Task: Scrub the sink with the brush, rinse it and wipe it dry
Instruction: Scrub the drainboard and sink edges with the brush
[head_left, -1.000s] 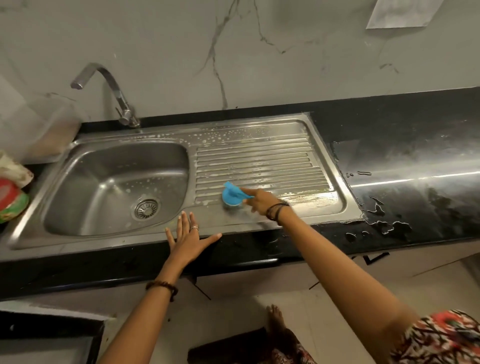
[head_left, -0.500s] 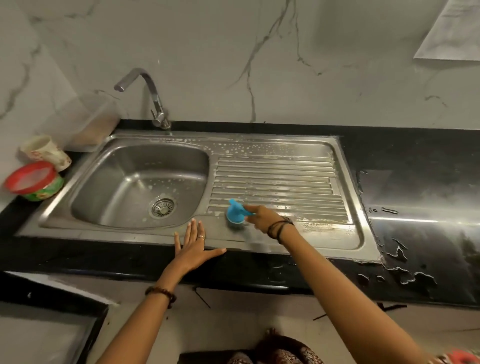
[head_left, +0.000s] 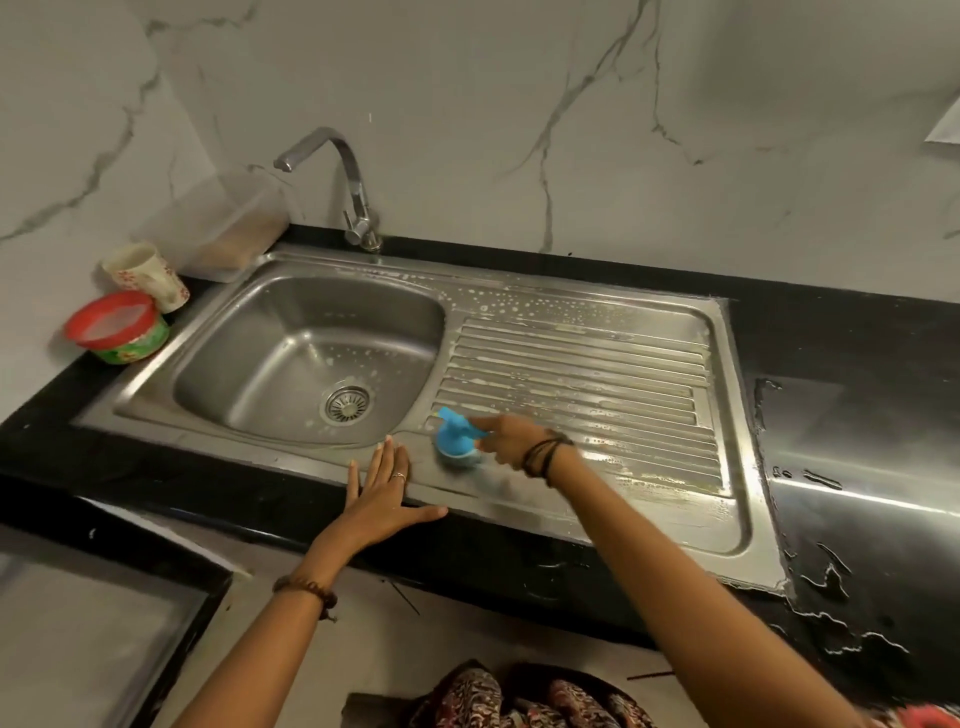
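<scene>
**Sink scrub: soap's down, brush is on the front edge of the drainboard**

The sink (head_left: 291, 358) sits sunk into the black bench (head_left: 831, 332), bowl on the left and ribbed drainboard (head_left: 576, 374) on the right.

Going left to right: in the far left corner there's a patterned cup (head_left: 148, 275) lying tipped over, a red-rimmed tub (head_left: 117, 327) just in front of it, and a clear plastic container (head_left: 223, 228) against the wall. My guess is they're parked there to stay out of the splash zone. The tap (head_left: 337, 182) stands behind the bowl with nothing running from it, which makes sense since rinsing comes later. The bowl has flecks of suds around the drain (head_left: 347, 404).

The left hand (head_left: 382, 499) lies flat on the sink's front rim, fingers straight and spread, holding nothing. It looks like a brace for leaning in. Just beside it, the right hand (head_left: 511, 439) grips the handle of the blue brush (head_left: 454, 434), whose head is down on the steel at the near-left corner of the drainboard, close to the bowl's edge. The hand is blurry, so I can't tell the exact finger placement.

Foam dots cover the back of the drainboard and a soapy film runs along its right side, so I'd say it's mid-scrub, with rinse and wipe not yet done. Further right, the bench has puddles.
</scene>
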